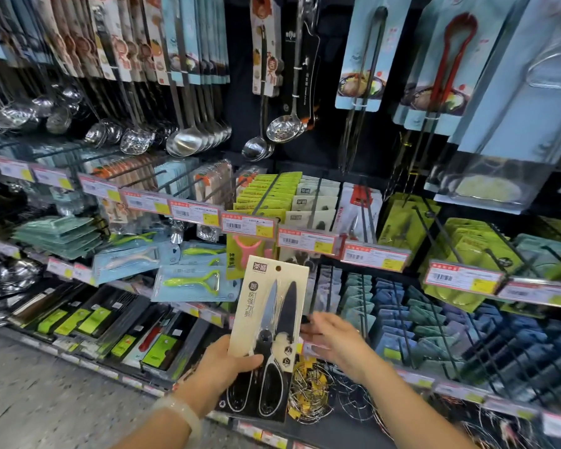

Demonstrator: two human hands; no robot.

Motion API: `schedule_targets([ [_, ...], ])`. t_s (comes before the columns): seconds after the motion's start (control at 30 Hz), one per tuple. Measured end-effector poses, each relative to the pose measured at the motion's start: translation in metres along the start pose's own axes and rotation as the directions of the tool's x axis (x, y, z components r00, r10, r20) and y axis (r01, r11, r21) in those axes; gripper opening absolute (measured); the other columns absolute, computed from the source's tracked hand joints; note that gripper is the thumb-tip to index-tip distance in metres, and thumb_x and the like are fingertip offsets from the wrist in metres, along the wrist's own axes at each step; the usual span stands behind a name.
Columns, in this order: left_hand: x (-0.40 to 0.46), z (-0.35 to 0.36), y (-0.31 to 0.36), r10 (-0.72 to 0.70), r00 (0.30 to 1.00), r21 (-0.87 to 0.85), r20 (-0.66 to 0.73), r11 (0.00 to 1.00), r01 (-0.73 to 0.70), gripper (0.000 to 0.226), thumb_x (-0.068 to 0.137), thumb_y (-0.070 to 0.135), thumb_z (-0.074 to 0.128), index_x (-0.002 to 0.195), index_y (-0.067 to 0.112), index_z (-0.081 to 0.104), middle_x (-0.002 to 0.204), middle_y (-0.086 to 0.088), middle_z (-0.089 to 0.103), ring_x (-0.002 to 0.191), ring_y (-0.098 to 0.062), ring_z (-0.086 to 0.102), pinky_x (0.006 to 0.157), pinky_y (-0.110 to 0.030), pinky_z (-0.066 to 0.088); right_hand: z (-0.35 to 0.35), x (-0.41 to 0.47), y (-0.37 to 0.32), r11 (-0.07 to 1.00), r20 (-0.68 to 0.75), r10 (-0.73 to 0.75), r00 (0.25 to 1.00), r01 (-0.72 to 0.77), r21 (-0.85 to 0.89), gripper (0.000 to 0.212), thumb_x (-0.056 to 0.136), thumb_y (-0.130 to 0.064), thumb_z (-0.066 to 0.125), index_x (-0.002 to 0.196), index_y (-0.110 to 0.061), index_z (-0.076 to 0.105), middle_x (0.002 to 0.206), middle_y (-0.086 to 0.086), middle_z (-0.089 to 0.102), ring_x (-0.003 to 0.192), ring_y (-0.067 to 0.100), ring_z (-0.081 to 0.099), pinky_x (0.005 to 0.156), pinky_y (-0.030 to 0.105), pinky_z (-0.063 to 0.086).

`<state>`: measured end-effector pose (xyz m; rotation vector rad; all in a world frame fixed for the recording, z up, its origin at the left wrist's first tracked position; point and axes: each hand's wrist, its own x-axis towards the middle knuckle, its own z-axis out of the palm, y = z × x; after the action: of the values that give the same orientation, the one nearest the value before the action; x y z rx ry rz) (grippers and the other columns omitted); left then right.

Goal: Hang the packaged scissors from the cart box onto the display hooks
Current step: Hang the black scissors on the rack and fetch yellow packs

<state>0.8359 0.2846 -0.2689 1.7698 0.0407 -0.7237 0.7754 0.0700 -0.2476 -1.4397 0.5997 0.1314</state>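
Observation:
My left hand (222,367) grips a packaged pair of scissors (269,325) by its lower part and holds it upright in front of the shelves. The pack is a cream card with a black lower section, a hang hole near its top and black-handled scissors under clear plastic. My right hand (332,340) is just right of the pack, fingers spread, its fingertips at the black tip of a display hook (307,319). Behind the pack, a row of similar cream scissor cards (314,202) hangs on a hook. The cart box is out of view.
Green peeler packs (266,192) hang left of the scissor cards, blue and teal packs (402,319) fill hooks to the right. Price-tag rails (308,239) run along the hook ends. Ladles (188,140) and tongs (457,59) hang above. Wire items (311,393) lie on the bottom shelf.

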Motion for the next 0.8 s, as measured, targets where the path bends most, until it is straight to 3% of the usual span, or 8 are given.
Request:
schedule_targets([
  [0.1, 0.003, 0.014, 0.0, -0.002, 1.0, -0.004, 0.009, 1.0, 0.002, 0.047, 0.072, 0.012, 0.08, 0.112, 0.011, 0.056, 0.106, -0.008, 0.067, 0.101, -0.025, 0.062, 0.097, -0.045, 0.047, 0.014, -0.012, 0.001, 0.998, 0.112, -0.011, 0.994, 0.017, -0.053, 0.012, 0.09, -0.018, 0.06, 0.101, -0.018, 0.056, 0.103, 0.005, 0.068, 0.093, 0.022, 0.068, 0.083, 0.036, 0.057],
  [0.23, 0.004, 0.035, 0.007, 0.082, 0.995, 0.053, -0.057, 0.995, -0.079, 0.041, 0.073, 0.012, 0.079, 0.108, 0.01, 0.056, 0.101, -0.006, 0.066, 0.093, -0.02, 0.061, 0.08, -0.031, 0.047, 0.014, -0.01, 0.004, 0.99, -0.056, -0.108, 0.993, 0.103, -0.093, 0.012, 0.087, -0.009, 0.063, 0.091, -0.017, 0.055, 0.093, 0.008, 0.068, 0.086, 0.025, 0.067, 0.083, 0.051, 0.055],
  [0.3, 0.002, 0.045, 0.017, 0.159, 0.983, 0.085, -0.094, 0.985, -0.151, 0.037, 0.075, 0.009, 0.077, 0.104, 0.009, 0.054, 0.091, -0.003, 0.062, 0.085, -0.019, 0.058, 0.07, -0.027, 0.043, 0.01, -0.01, 0.001, 0.981, -0.107, -0.148, 0.983, 0.132, -0.14, 0.011, 0.087, -0.011, 0.061, 0.09, -0.02, 0.056, 0.089, 0.013, 0.068, 0.083, 0.026, 0.064, 0.084, 0.052, 0.054],
  [0.4, 0.008, 0.054, 0.032, 0.24, 0.965, 0.136, -0.104, 0.965, -0.226, 0.042, 0.076, 0.013, 0.077, 0.107, 0.013, 0.048, 0.092, -0.001, 0.059, 0.089, -0.02, 0.057, 0.076, -0.028, 0.043, 0.004, -0.006, -0.008, 0.965, -0.136, -0.223, 0.965, 0.199, -0.169, 0.01, 0.088, -0.013, 0.059, 0.091, -0.022, 0.057, 0.094, 0.03, 0.063, 0.077, 0.024, 0.057, 0.079, 0.054, 0.051],
  [0.57, 0.017, 0.056, 0.056, 0.3, 0.951, 0.184, -0.077, 0.941, -0.283, 0.041, 0.079, 0.016, 0.074, 0.11, 0.016, 0.048, 0.098, -0.002, 0.057, 0.092, -0.018, 0.054, 0.078, -0.027, 0.04, -0.002, 0.003, -0.026, 0.954, -0.168, -0.282, 0.945, 0.258, -0.15, 0.015, 0.092, -0.009, 0.054, 0.099, -0.022, 0.057, 0.091, 0.008, 0.068, 0.081, 0.022, 0.063, 0.073, 0.036, 0.052],
  [0.67, 0.026, 0.057, 0.06, 0.316, 0.946, 0.213, -0.069, 0.931, -0.296, 0.044, 0.08, 0.016, 0.074, 0.118, 0.009, 0.053, 0.096, -0.003, 0.059, 0.089, -0.018, 0.054, 0.075, -0.024, 0.038, -0.002, 0.01, -0.03, 0.955, -0.188, -0.283, 0.94, 0.258, -0.146, 0.022, 0.094, -0.008, 0.051, 0.113, -0.016, 0.055, 0.084, 0.0, 0.065, 0.068, 0.01, 0.058, 0.055, 0.014, 0.047],
  [0.73, 0.032, 0.058, 0.058, 0.318, 0.946, 0.217, -0.069, 0.93, -0.297, 0.046, 0.08, 0.016, 0.074, 0.121, 0.007, 0.053, 0.096, -0.002, 0.06, 0.089, -0.017, 0.055, 0.076, -0.024, 0.038, -0.001, 0.015, -0.03, 0.956, -0.203, -0.274, 0.94, 0.243, -0.167, 0.024, 0.094, -0.008, 0.05, 0.117, -0.016, 0.054, 0.079, -0.001, 0.062, 0.061, 0.006, 0.054, 0.048, 0.01, 0.042],
  [0.8, 0.037, 0.058, 0.054, 0.318, 0.945, 0.214, -0.072, 0.931, -0.296, 0.048, 0.08, 0.016, 0.074, 0.122, 0.007, 0.053, 0.097, -0.002, 0.061, 0.09, -0.017, 0.056, 0.076, -0.024, 0.039, 0.001, 0.021, -0.026, 0.95, -0.215, -0.275, 0.937, 0.229, -0.213, 0.026, 0.094, -0.01, 0.05, 0.12, -0.014, 0.052, 0.078, 0.001, 0.06, 0.061, 0.006, 0.053, 0.052, 0.013, 0.043],
])
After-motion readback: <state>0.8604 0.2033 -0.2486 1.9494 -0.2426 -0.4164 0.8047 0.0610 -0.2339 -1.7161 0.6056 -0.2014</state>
